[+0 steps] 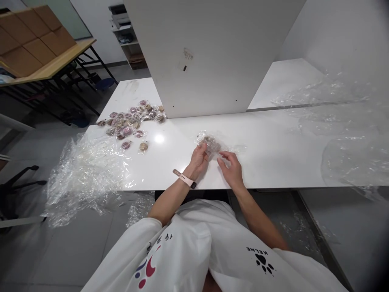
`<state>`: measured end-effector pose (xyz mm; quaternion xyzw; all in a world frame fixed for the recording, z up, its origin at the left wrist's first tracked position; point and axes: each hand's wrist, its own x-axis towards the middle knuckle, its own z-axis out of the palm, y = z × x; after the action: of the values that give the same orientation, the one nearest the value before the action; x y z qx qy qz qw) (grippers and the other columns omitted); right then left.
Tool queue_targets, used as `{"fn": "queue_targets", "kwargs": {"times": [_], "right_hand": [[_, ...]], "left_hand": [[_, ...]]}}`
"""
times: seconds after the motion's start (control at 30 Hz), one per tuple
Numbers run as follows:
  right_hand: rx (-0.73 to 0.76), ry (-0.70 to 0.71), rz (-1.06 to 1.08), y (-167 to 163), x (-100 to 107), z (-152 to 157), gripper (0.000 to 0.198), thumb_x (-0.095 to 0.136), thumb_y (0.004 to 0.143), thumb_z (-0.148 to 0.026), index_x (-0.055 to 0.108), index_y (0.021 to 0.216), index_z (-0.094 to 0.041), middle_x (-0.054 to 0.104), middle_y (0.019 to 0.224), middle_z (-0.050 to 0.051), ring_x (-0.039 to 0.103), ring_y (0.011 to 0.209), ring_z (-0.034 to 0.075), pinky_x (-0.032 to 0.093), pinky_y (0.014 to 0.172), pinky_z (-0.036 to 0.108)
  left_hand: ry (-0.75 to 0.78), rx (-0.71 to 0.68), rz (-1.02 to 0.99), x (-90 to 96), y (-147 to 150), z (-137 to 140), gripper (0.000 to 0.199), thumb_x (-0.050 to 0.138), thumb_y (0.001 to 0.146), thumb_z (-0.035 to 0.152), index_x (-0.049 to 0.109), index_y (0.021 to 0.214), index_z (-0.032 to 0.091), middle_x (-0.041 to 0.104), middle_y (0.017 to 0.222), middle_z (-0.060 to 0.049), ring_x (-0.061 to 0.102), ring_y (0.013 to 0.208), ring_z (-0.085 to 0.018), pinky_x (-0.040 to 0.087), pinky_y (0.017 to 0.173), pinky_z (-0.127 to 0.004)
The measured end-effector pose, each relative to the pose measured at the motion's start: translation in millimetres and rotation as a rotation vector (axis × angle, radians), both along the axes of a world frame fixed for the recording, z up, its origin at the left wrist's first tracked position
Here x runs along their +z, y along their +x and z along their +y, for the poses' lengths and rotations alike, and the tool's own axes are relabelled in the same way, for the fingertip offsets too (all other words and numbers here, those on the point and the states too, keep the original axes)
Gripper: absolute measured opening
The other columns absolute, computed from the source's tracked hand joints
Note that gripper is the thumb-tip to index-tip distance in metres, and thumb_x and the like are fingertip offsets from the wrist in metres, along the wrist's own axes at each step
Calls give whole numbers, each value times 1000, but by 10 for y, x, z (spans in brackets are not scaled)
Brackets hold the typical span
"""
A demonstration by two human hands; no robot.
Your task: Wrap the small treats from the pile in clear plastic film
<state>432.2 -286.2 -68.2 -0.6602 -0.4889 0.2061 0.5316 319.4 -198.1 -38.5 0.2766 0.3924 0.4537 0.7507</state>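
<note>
My left hand (199,157), with a pale wristband on its wrist, is closed on a clear plastic bag (212,144) that has small brownish round pieces inside. The bag is just above the white table, and its thin loose end trails off to the right. Close to the bag's right side is my right hand (231,165), its thumb and fingers apart; whether a fingertip touches the film is hard to make out. To the left lies a heap of small wrapped round pieces (127,123), purple and tan, each in clear film.
Crumpled clear film (88,174) hangs over the table's left edge. More clear plastic bags (355,158) spread across the right side. A tall white panel (209,56) rises from the table's back edge. Cardboard boxes (33,38) stand on a wooden table at far left.
</note>
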Motion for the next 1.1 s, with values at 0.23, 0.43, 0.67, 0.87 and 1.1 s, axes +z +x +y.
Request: {"fn": "queue_targets", "kwargs": {"times": [0.23, 0.43, 0.67, 0.87, 1.1], "right_hand": [[123, -66, 941, -126, 283, -255, 46, 51, 89, -62, 63, 118, -28, 64, 129, 6, 59, 119, 26, 55, 94, 45], [412, -188, 892, 224, 541, -508, 36, 61, 84, -43, 69, 115, -26, 69, 123, 5, 60, 119, 30, 53, 96, 46], [63, -162, 770, -12, 181, -492, 36, 77, 77, -47, 70, 105, -26, 73, 108, 3, 68, 101, 22, 54, 94, 38], [-514, 74, 433, 1012, -136, 413, 40, 56, 88, -51, 62, 110, -18, 70, 104, 8, 69, 91, 21, 57, 74, 33], [-670, 116, -1, 2554, 385, 2007, 54, 15, 97, -20, 20, 146, 3, 36, 147, 32, 44, 133, 18, 39, 104, 32]], "left_hand": [[160, -336, -120, 192, -176, -253, 41, 76, 80, 47, 65, 102, 15, 70, 101, -7, 66, 100, -20, 49, 95, -34], [462, -519, 291, 295, -302, -346, 40, 63, 88, 56, 59, 91, 17, 61, 81, -3, 57, 77, -15, 47, 73, -29], [972, -647, 749, 378, -238, -528, 22, 43, 99, 33, 59, 108, 20, 57, 110, -10, 59, 95, -20, 51, 80, -34], [1167, -428, 1144, 26, -542, -674, 63, 48, 98, 33, 23, 154, 23, 31, 159, -17, 24, 150, -31, 34, 117, -55], [1117, -238, 1641, -350, -1071, -721, 50, 48, 97, 32, 45, 145, 19, 42, 155, -14, 33, 147, -34, 30, 119, -57]]}}
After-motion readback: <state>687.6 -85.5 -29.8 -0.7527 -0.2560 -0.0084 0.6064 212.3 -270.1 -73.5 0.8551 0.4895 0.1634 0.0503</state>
